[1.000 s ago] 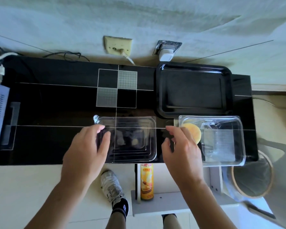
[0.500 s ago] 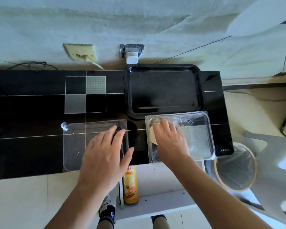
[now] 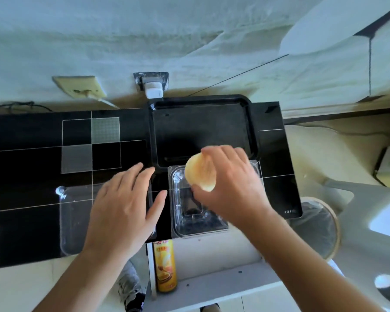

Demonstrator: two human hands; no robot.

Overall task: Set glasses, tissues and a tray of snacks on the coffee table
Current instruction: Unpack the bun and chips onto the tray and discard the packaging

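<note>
My right hand (image 3: 230, 183) grips a round pale-yellow pastry (image 3: 198, 173), lifted above a clear plastic container (image 3: 189, 224) on the black table (image 3: 32, 221). The pastry hangs just short of the near rim of an empty black tray (image 3: 203, 129) at the table's back. My left hand (image 3: 126, 206) lies flat, fingers spread, on a clear plastic lid (image 3: 72, 217) to the left of the container. No glasses or tissues are in view.
A yellow chip can (image 3: 164, 266) stands on a white shelf (image 3: 212, 287) below the table's front edge. A round bin (image 3: 322, 228) sits at the right. Wall sockets with a white plug (image 3: 153, 91) are behind the tray. My shoe (image 3: 131, 289) shows on the floor.
My right hand has taken the pastry out of the clear container and raised it toward the black tray. My left hand has stayed on the lid, shifting slightly right.
</note>
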